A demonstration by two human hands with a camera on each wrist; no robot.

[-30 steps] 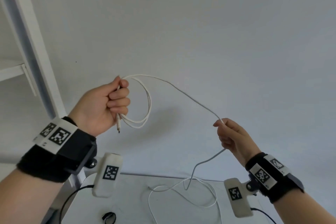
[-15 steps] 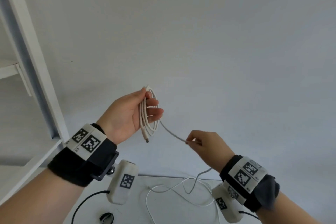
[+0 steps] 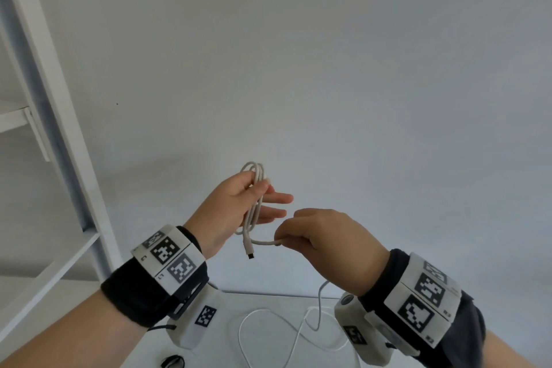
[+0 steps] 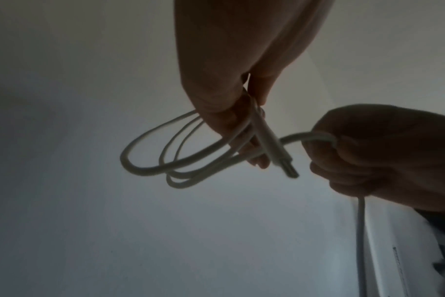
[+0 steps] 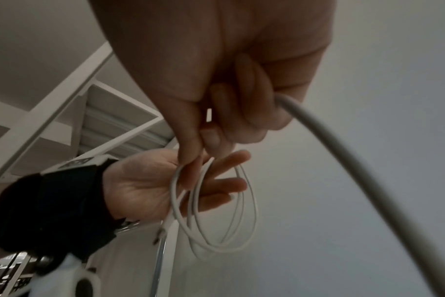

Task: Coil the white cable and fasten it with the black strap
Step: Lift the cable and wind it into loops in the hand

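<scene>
Both grips clasping white cable [image 3: 256, 203], white shelf [image 3: 56, 140] left, table [image 3: 227, 334] below.

A plain indoor test or lab corner: a bare pale wall [image 3: 328, 69] at twelve o'clock, white metal shelving [image 3: 59, 140] at ten, a white tabletop [image 3: 268, 305] at six.

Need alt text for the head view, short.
Left hand holds loops of white cable upright, its plug hanging below. Right hand pinches the next stretch beside it; the rest trails to a white table.
</scene>
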